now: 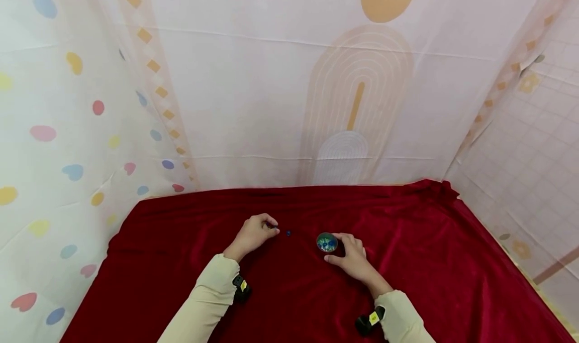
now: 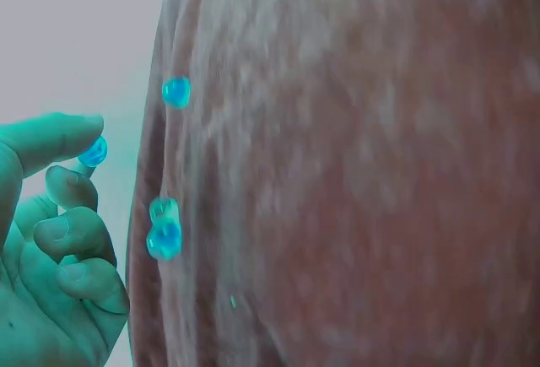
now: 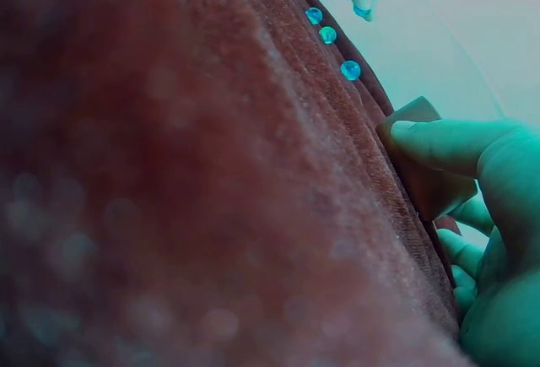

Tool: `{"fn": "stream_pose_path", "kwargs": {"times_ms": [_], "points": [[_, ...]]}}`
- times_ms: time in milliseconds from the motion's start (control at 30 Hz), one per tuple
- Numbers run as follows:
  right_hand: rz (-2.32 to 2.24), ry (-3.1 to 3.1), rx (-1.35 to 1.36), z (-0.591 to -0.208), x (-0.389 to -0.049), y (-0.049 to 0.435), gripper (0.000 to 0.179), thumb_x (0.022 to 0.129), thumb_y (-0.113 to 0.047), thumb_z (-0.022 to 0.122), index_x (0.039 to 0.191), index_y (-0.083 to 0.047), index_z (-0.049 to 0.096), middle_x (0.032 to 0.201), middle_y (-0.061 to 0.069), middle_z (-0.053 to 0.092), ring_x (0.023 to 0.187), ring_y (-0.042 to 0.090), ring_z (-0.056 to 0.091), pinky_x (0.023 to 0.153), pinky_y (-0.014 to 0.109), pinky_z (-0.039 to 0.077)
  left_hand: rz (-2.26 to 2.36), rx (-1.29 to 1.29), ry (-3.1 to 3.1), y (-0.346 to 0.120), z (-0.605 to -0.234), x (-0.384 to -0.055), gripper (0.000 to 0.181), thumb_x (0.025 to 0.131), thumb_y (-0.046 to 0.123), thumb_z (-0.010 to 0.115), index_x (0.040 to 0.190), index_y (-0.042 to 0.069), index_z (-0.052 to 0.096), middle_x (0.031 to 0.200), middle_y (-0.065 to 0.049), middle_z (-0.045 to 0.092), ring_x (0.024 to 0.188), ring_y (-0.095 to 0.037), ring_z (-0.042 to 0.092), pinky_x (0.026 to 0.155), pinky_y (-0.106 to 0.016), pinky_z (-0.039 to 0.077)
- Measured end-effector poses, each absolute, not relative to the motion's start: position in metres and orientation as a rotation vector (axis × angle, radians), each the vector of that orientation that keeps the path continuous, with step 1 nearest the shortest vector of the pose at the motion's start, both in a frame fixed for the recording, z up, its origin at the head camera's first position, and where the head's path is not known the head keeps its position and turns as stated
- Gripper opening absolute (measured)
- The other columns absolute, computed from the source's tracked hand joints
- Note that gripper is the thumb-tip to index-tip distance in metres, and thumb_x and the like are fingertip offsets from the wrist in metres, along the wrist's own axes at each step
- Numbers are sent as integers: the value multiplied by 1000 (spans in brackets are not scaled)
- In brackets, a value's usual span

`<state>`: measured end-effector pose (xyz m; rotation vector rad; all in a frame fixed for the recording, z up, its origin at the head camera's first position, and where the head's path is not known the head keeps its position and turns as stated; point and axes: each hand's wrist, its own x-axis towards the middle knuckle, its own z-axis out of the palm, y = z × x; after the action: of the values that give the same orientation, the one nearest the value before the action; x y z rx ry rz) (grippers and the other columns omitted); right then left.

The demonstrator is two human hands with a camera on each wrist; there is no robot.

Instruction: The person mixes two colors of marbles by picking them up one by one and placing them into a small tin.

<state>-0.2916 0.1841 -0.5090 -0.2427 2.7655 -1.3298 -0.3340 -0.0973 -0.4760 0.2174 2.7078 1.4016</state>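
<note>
Between thumb and index finger, my left hand [image 1: 254, 234] pinches a blue glass marble [image 2: 93, 151], held just off the red cloth in the left wrist view. Beside that hand lie more marbles: a single blue one [image 2: 176, 92], and a blue one [image 2: 164, 239] close against a greenish one [image 2: 164, 209]. My right hand [image 1: 354, 257] grips a small cup [image 1: 327, 242] standing on the cloth, thumb on the near side and fingers on the far side. Several blue and clear marbles show inside it. From the right wrist, the cup's tapered wall [image 3: 434, 177] hides its contents.
A wrinkled dark red cloth [image 1: 289, 303] covers the table. Pale patterned curtains [image 1: 249, 102] hang behind the table and along both sides. Black devices with yellow labels are strapped at the left wrist [image 1: 242, 288] and right wrist [image 1: 371, 320].
</note>
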Motion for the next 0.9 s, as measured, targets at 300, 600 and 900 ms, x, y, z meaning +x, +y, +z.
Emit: {"fn": "stream_pose_path", "kwargs": {"times_ms": [300, 600, 900], "points": [[-1349, 2753, -224, -513, -289, 186, 60, 82, -27, 76, 133, -9, 50, 137, 14, 45, 129, 36, 28, 101, 54, 19, 1409, 306, 2664, -73, -471, -328, 16, 87, 14, 71, 100, 7, 69, 61, -1, 50, 54, -13, 44, 54, -26, 38], [-1351, 2759, -225, -511, -291, 185, 60, 82, -27, 76, 133, -9, 50, 137, 15, 45, 129, 36, 27, 101, 55, 18, 1369, 384, 2651, -54, -467, -328, 16, 88, 17, 69, 101, 8, 69, 62, -1, 51, 54, -13, 45, 52, -25, 38], [-1363, 2749, -209, -509, -292, 182, 59, 82, -25, 75, 133, -9, 50, 136, 13, 45, 130, 36, 26, 102, 56, 18, 1379, 512, 2600, -29, -460, -325, 17, 88, 16, 69, 102, 6, 68, 64, -1, 52, 55, -12, 45, 52, -25, 38]]}}
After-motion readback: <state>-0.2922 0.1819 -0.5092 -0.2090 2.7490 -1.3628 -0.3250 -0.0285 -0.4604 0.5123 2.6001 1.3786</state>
